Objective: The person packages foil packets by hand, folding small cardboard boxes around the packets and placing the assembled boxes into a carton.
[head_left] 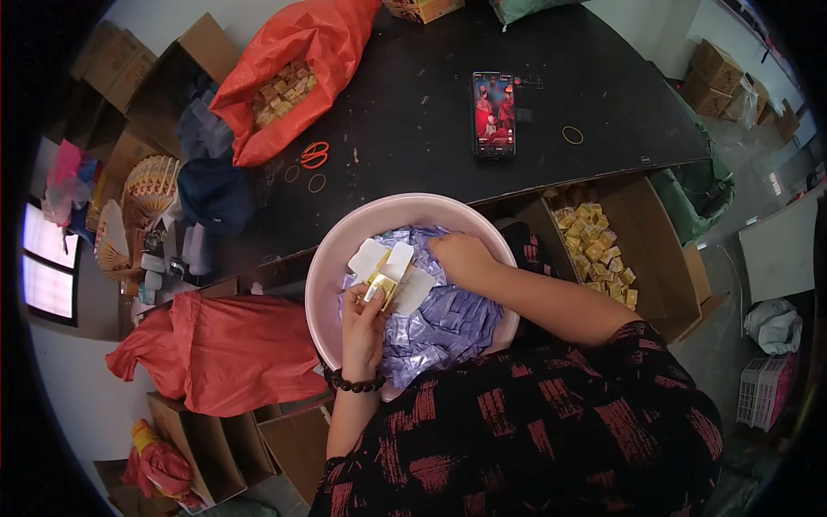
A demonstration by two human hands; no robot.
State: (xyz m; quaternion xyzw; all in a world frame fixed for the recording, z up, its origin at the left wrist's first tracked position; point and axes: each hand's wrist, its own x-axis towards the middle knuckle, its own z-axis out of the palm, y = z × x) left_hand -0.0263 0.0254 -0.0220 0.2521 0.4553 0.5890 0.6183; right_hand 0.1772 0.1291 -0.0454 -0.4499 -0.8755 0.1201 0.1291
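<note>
A pale pink basin (pixel 326 246) full of shiny purple sachets (pixel 461 314) sits in front of me. Over it, my left hand (pixel 363 323) pinches a small gold-and-white box (pixel 380 286) whose white flaps stand spread out. My right hand (pixel 461 258) is down among the sachets at the far right of the basin, its fingers curled and their tips hidden. Whatever those fingers hold, if anything, does not show. A dark beaded bracelet (pixel 357 383) circles my left wrist.
On the black table (pixel 413 138) are a phone (pixel 494 116), orange scissors (pixel 315 155), rubber bands and a red bag (pixel 336 65) of small boxes. A cardboard carton (pixel 659 250) at right holds small gold boxes (pixel 594 246). Another red bag (pixel 233 349) lies left of the basin.
</note>
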